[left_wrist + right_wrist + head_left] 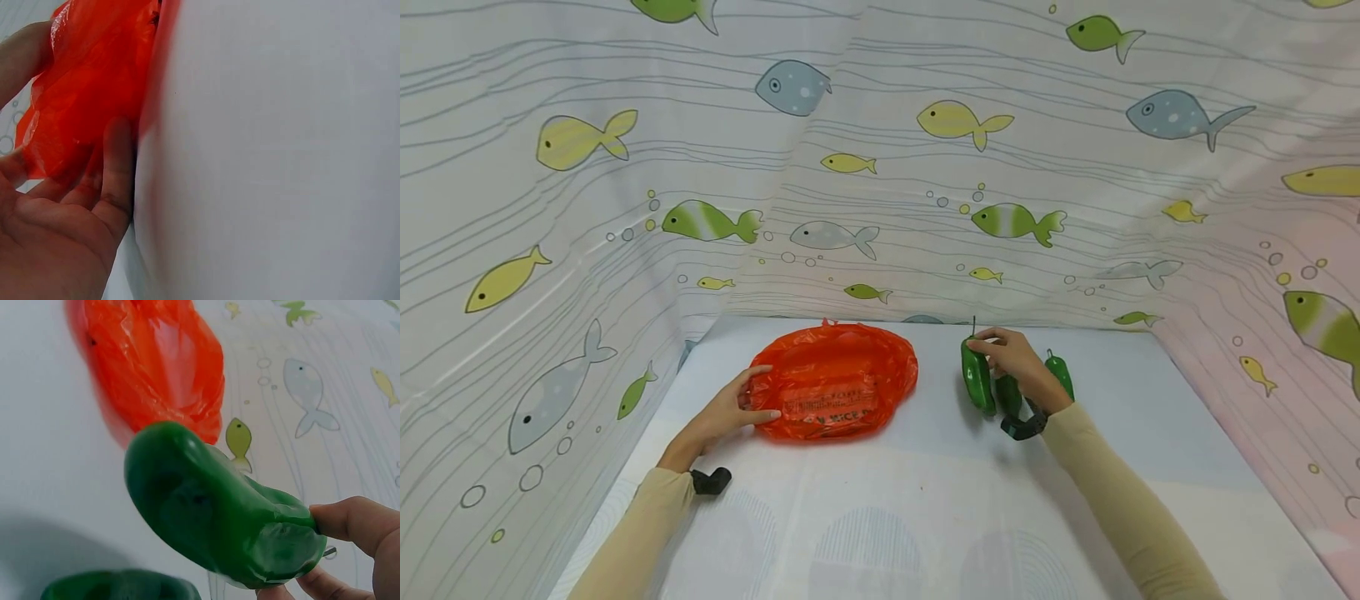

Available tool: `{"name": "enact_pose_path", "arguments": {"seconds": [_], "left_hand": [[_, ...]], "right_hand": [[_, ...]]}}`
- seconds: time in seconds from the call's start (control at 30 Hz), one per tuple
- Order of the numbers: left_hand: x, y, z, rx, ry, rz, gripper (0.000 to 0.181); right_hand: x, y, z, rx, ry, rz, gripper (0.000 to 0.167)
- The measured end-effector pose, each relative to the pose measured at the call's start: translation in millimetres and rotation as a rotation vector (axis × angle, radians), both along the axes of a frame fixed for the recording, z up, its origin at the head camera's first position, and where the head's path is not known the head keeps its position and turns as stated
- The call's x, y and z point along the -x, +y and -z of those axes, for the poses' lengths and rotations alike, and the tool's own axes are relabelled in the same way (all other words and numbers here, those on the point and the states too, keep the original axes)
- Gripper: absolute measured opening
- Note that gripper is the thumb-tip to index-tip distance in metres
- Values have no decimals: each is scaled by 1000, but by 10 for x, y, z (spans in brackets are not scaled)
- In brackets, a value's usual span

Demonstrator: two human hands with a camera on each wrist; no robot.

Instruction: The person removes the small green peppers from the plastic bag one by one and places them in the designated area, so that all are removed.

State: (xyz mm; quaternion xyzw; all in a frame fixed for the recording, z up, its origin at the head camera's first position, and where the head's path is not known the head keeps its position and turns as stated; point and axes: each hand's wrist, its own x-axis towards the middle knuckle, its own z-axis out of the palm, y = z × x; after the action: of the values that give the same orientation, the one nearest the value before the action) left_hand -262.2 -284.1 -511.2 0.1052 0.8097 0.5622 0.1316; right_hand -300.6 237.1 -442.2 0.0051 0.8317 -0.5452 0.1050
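A crumpled red plastic bag (831, 379) with dark print lies on the left side of the table. My left hand (726, 414) holds its left side, thumb at the near edge and fingers farther back; in the left wrist view some fingertips show dimly through red film. Above the table at the right, my right hand (1011, 358) pinches a shiny green pepper (977, 379) near its stem end. That pepper (206, 506) hangs tilted in the right wrist view, its rounded end toward the bag. Beneath the right hand sits another green pepper (1008, 395), partly covered.
One more green pepper (1059, 373) stands out beyond the right wrist. A white cloth (880, 500) with pale patterns covers the table. Fish-printed curtains (880, 192) rise behind and along both sides.
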Motion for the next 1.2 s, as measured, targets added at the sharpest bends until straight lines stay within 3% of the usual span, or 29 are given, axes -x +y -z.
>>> {"name": "enact_pose_path", "arguments": {"seconds": [0.33,0.7,1.2], "left_hand": [[0,12,-4,5,-3,-3,90],[-4,3,1,19,-2,-2,89],[-17,5,-11,26,3,-3,88]], "right_hand": [[-57,317,23,-38,-3,35,55],[-183,657,-18,-55,-45,68,69],[-228,1111,54,-62,10,122,78]]}}
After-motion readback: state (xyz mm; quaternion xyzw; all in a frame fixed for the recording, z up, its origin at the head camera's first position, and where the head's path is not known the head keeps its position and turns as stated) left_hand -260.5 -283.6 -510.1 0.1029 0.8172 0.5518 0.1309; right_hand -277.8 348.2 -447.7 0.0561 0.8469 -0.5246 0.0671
